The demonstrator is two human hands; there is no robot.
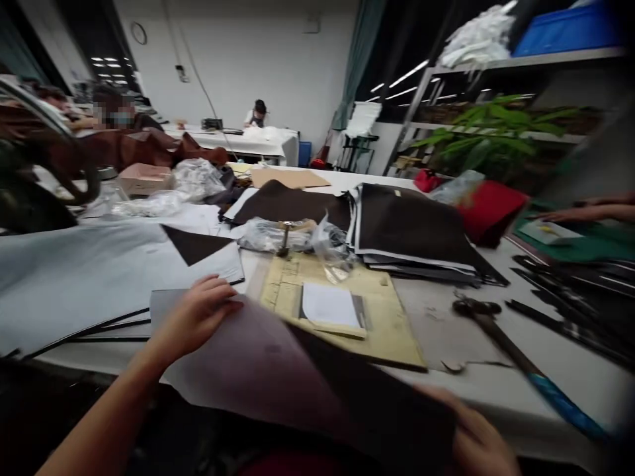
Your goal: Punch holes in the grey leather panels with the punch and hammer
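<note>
Between my two hands a large thin sheet [258,363], pale grey with a dark brown-black part toward its right end, is held over the front edge of the table. My left hand [206,311] is closed on its upper left edge. At the lower right, my right hand [469,426] grips the dark end, its fingers partly behind the sheet and blurred. Just beyond lies a yellowish board [391,311] bearing a small stack of white pieces [330,304] and an upright metal tool [284,239]. Similar grey sheets [99,277] lie at the left.
A hammer [501,337] with a blue-wrapped handle lies at the right. A stack of dark brown sheets [411,225] and clear plastic bags [278,235] sit behind the board. Another person's hand [560,215] rests on a green mat [595,241]. People sit farther back.
</note>
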